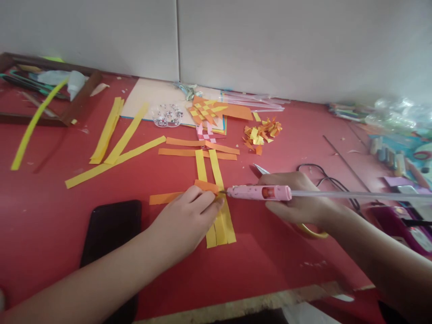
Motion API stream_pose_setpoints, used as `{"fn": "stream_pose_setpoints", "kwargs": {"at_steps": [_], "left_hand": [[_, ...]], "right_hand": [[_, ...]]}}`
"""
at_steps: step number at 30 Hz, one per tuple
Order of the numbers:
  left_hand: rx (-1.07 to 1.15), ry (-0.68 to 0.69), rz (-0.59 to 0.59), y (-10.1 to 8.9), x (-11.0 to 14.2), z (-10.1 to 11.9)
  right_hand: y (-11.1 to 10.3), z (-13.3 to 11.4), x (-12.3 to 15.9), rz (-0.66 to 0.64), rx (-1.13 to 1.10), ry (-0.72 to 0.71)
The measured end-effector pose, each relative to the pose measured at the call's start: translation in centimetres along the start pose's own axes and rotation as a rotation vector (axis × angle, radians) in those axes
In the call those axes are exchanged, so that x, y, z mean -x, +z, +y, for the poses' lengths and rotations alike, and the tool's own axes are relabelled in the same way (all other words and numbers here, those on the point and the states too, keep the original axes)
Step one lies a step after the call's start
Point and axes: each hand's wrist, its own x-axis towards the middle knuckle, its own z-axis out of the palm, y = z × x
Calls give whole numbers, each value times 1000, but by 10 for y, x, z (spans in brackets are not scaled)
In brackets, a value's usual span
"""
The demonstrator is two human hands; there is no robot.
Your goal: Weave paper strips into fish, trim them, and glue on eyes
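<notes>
My right hand (305, 204) is wrapped around a pink hot glue gun (249, 192), and a long clear glue stick (351, 195) sticks out of its back end. The nozzle points left and meets the paper beside my left fingertips. My left hand (191, 216) pinches an orange paper strip (206, 186) where it crosses upright yellow paper strips (224, 225). Part of the orange strip lies hidden under my fingers. Scissors (261, 169) with a yellow handle rest beneath my right hand.
Loose orange strips (182, 153) and yellow strips (108, 132) lie farther back. Behind them are a woven paper fish (205, 110), googly eyes (167, 116) and paper scraps (261, 133). A black phone (113, 229) lies left; a wooden tray (79, 101) stands far left.
</notes>
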Motion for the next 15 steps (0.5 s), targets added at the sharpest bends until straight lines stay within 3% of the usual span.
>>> {"fn": "stream_pose_setpoints", "kwargs": {"at_steps": [9, 15], "left_hand": [[21, 25, -26, -1, 1, -1], [37, 12, 1, -2, 1, -1]], "right_hand": [[-8, 0, -6, -20, 41, -52], [-13, -2, -11, -53, 64, -6]]}}
